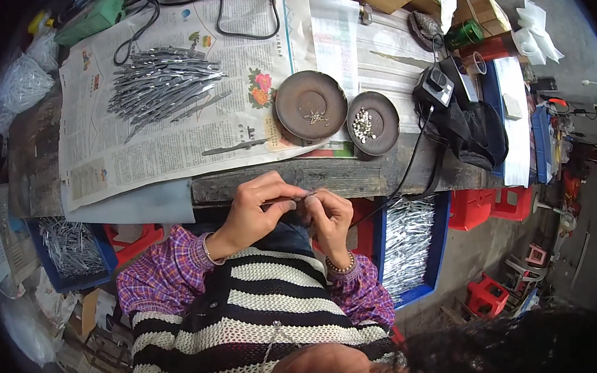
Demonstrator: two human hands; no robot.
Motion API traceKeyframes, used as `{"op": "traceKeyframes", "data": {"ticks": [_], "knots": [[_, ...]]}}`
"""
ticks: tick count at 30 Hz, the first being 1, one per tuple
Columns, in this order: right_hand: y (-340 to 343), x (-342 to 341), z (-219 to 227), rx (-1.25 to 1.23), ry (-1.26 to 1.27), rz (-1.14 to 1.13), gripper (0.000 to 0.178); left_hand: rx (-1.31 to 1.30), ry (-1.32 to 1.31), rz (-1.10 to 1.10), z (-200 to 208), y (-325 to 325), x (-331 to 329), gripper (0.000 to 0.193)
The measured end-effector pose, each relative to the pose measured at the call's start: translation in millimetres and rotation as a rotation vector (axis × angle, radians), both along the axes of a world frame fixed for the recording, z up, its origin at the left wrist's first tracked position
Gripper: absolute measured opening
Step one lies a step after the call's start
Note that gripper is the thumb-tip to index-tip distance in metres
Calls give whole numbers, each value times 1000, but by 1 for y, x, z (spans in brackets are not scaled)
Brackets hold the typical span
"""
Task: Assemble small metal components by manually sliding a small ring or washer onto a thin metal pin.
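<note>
My left hand [261, 207] and my right hand [330, 219] meet in front of the table's near edge, thumbs and fingers pinched closed, fingertips touching. Something small and dark seems to be between them, mostly hidden by the fingers. Just beyond, one thin grey metal strip [236, 147] lies alone on the newspaper [169, 151]. Farther left is a heap of similar slender metal strips [161, 85]. A round brown dish [292, 106] holds a few tiny brass-coloured pieces [316, 118]. Beside it, a smaller brown dish [383, 106] holds small shiny silvery bits [362, 125].
Blue bins of metal strips stand below the table at left [110, 240] and right [445, 245]. A black cable [222, 14] loops over the newspaper. On the right are a black bag [473, 134] and a small black device [434, 86]. Red stools [486, 296] stand on the floor.
</note>
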State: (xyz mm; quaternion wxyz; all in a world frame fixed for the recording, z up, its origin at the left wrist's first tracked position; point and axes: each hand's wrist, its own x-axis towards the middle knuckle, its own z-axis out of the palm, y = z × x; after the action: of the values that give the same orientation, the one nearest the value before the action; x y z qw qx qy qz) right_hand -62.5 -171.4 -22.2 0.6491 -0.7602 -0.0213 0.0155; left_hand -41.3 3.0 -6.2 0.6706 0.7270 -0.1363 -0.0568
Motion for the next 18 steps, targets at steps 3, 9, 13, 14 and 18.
{"op": "traceKeyframes", "data": {"ticks": [3, 9, 13, 14, 18], "knots": [[2, 3, 1, 183, 129, 54, 6, 5, 12, 34, -2, 1, 0, 25], [3, 4, 7, 15, -31, -52, 6, 14, -2, 21, -4, 0, -1, 26], [2, 4, 5, 143, 111, -7, 6, 16, 2, 27, -5, 0, -1, 26], [2, 4, 5, 249, 214, 3, 8, 16, -14, 35, -4, 0, -1, 26], [4, 3, 3, 359, 300, 18, 15, 21, -36, 46, -3, 0, -2, 25]]}}
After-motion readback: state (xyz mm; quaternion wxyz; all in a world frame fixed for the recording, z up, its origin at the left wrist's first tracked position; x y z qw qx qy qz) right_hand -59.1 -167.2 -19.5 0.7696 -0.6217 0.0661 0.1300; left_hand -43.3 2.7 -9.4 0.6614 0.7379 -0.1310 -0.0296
